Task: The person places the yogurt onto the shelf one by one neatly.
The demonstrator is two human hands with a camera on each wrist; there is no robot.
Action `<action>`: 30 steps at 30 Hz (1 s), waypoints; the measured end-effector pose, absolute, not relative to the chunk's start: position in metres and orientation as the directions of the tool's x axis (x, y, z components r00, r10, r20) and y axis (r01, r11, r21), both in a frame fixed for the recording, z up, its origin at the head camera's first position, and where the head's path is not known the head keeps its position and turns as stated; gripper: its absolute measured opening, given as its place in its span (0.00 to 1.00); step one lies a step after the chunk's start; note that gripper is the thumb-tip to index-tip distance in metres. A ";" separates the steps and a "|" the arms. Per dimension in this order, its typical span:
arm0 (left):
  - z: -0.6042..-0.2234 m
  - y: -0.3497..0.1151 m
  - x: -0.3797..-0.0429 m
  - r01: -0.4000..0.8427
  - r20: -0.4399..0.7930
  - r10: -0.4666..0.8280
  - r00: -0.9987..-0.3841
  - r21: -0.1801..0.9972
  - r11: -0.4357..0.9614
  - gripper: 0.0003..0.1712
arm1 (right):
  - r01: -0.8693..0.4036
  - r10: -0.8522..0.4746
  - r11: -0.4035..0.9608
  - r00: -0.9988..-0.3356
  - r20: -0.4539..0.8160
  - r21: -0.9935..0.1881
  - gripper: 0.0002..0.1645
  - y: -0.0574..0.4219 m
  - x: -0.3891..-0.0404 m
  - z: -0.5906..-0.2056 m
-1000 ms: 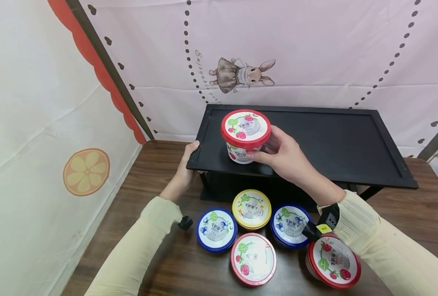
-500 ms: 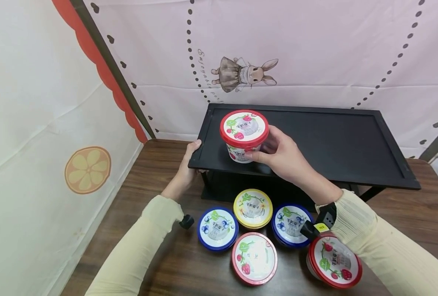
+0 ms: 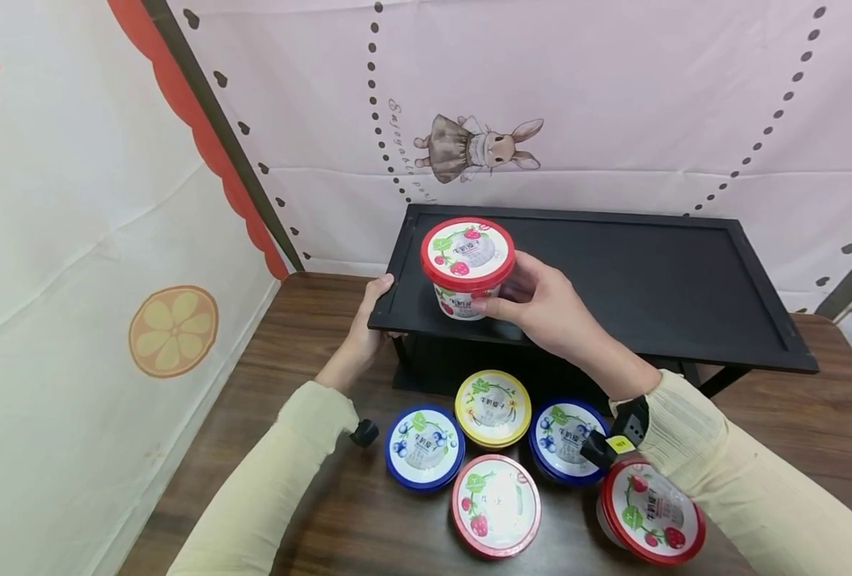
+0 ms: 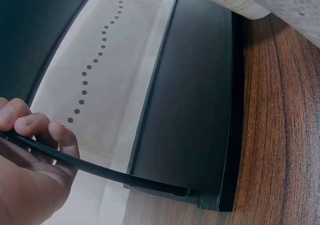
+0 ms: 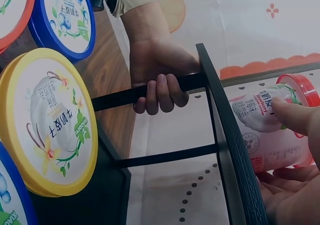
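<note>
My right hand (image 3: 551, 308) holds a strawberry tub (image 3: 469, 252) with a red lid, thumb on the near side. The tub is upright at the left end of the black shelf's top (image 3: 634, 280); whether its base touches the board, I cannot tell. At the shelf's left end my left hand (image 3: 361, 332) grips a thin black side bar. In the right wrist view the fingers (image 5: 162, 92) of that hand curl round the bar (image 5: 117, 99), and the left wrist view shows them from the other side.
In front of the shelf stand a yellow-lidded tub (image 3: 493, 408), two blue-lidded tubs, left (image 3: 424, 448) and right (image 3: 568, 440), a pink-lidded tub (image 3: 496, 506) and a red-lidded tub (image 3: 652, 512). A printed cloth (image 3: 613, 104) hangs behind the wooden table (image 3: 253, 400).
My right hand has shifted slightly left along the shelf top with the strawberry tub. The left hand keeps its grip on the side bar.
</note>
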State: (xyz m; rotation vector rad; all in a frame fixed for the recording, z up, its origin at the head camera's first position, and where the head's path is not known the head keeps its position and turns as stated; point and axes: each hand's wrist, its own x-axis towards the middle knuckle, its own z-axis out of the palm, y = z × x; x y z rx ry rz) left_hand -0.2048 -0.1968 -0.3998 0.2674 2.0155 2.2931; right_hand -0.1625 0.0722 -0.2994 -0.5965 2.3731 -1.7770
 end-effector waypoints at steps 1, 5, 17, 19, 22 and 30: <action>-0.400 -0.197 -0.204 0.058 0.081 0.171 -0.982 0.989 -0.137 0.31 | -0.239 -0.378 0.241 -0.916 0.135 -0.941 0.41 0.072 -0.162 -0.299; -0.401 -0.196 -0.204 0.053 0.077 0.162 -0.984 0.988 -0.146 0.30 | -0.238 -0.387 0.253 -0.913 0.127 -0.938 0.43 0.072 -0.162 -0.299; -0.400 -0.196 -0.204 0.035 0.052 0.147 -0.988 0.992 -0.118 0.32 | -0.236 -0.374 0.335 -0.922 0.101 -0.912 0.51 0.079 -0.159 -0.299; -0.400 -0.196 -0.204 0.033 0.050 0.148 -0.988 0.992 -0.120 0.32 | -0.244 -0.371 0.338 -0.922 0.110 -0.909 0.50 0.080 -0.158 -0.300; -0.401 -0.197 -0.203 0.028 0.046 0.145 -0.988 0.992 -0.123 0.32 | -0.261 -0.364 0.332 -0.922 0.132 -0.906 0.49 0.080 -0.157 -0.302; -0.401 -0.198 -0.203 0.031 0.050 0.151 -0.987 0.992 -0.126 0.31 | -0.290 -0.338 0.363 -0.927 0.165 -0.885 0.48 0.084 -0.153 -0.303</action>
